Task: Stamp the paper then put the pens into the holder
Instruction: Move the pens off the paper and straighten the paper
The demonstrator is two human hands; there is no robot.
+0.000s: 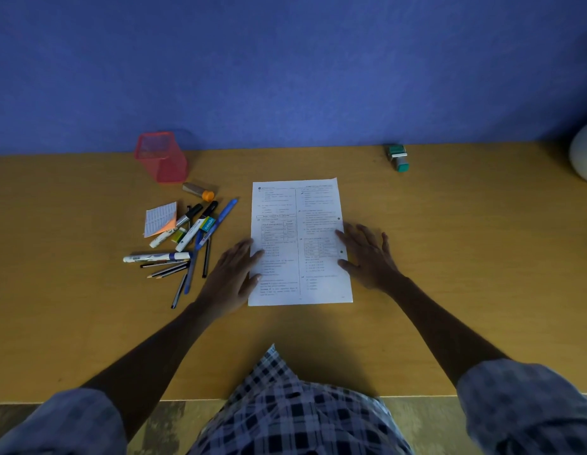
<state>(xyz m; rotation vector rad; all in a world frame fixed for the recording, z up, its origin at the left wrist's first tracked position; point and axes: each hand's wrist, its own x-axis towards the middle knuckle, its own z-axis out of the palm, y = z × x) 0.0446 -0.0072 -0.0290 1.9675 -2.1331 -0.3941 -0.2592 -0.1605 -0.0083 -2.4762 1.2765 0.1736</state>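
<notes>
print on the flat paper [300, 241] is too blurred to read; left hand [234, 277] and right hand [367, 257], grips open, press its edges on the smooth wooden bench [449, 257].

The scene is dim and flat, with a cool blue cast off the wall [285, 67]. Soft light seems to come from above and ahead, as a blurred shadow pools on the table [482, 257] just in front of the shirt [285, 405]. No glare shows. Wide-angle distortion bows the table edges and stretches the sleeves. Print on the paper [298, 241] is too soft to read, and fine detail looks smeared.
</notes>
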